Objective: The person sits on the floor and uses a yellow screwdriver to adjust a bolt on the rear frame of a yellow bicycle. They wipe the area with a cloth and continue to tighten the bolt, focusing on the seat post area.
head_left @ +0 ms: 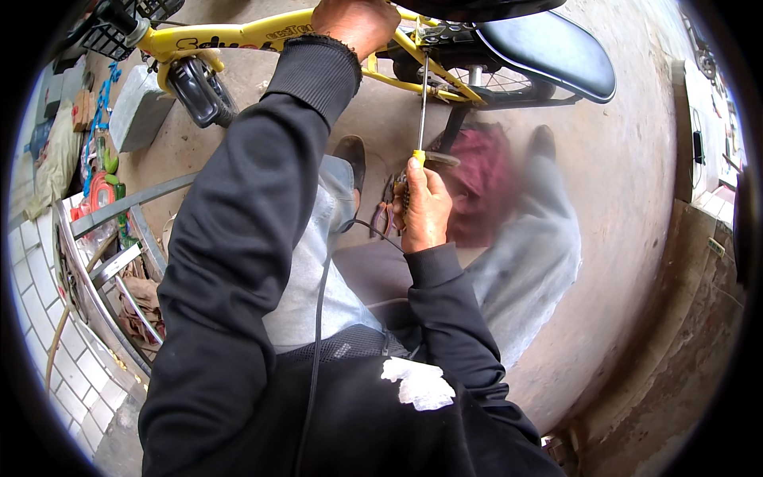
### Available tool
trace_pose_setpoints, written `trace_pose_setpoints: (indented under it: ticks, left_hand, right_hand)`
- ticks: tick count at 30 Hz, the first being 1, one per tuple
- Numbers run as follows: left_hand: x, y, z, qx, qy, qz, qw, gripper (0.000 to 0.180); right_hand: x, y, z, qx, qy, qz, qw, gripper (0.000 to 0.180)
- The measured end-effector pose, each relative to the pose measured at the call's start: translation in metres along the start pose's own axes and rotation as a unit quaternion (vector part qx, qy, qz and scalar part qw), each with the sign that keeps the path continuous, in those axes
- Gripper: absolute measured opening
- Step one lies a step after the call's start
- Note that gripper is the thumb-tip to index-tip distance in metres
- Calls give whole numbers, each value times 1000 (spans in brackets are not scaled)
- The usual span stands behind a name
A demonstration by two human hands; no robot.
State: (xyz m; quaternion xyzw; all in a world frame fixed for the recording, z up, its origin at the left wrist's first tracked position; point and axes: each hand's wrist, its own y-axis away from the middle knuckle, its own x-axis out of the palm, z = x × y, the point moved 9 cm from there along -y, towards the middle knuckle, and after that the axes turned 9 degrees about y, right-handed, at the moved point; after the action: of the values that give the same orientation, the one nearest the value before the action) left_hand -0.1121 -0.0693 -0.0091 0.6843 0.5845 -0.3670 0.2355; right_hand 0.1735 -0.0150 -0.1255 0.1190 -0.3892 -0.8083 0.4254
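Note:
A yellow bicycle frame [238, 35] crosses the top of the head view, with a small black front wheel and a black seat [548, 52]. My left hand [355, 24] is closed over its upper tube; the fingertips are hidden. In my right hand [427, 208] is a screwdriver [423, 111], held by its yellow and dark handle, thumb along the top. Its long shaft points up and away, the tip at the metal bracket [431, 33] under the frame. Whether the tip sits in a screw is too small to tell.
Pliers [384, 213] and a dark red cloth [481, 179] lie on the concrete floor between my legs. A pale stone block [141, 111] stands at left, near a metal frame [131, 203] and assorted clutter. A low wall [664, 334] runs along the right.

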Motion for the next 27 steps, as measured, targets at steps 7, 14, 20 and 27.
trace_pose_setpoints:
  ticks: [7,14,20,27]
  left_hand:
    - [6,1,-9,112,-52,-10,992,24]
    - [17,10,-19,214,-58,14,975,24]
    - [28,10,-28,212,-61,25,975,24]
    - [58,9,-40,145,-39,144,978,34]
  right_hand:
    - [-14,12,14,-146,140,-139,969,37]
    - [-38,10,18,-190,182,-210,942,35]
    - [-59,16,41,-236,244,-237,910,41]
    - [-96,27,56,-215,304,-239,897,41]
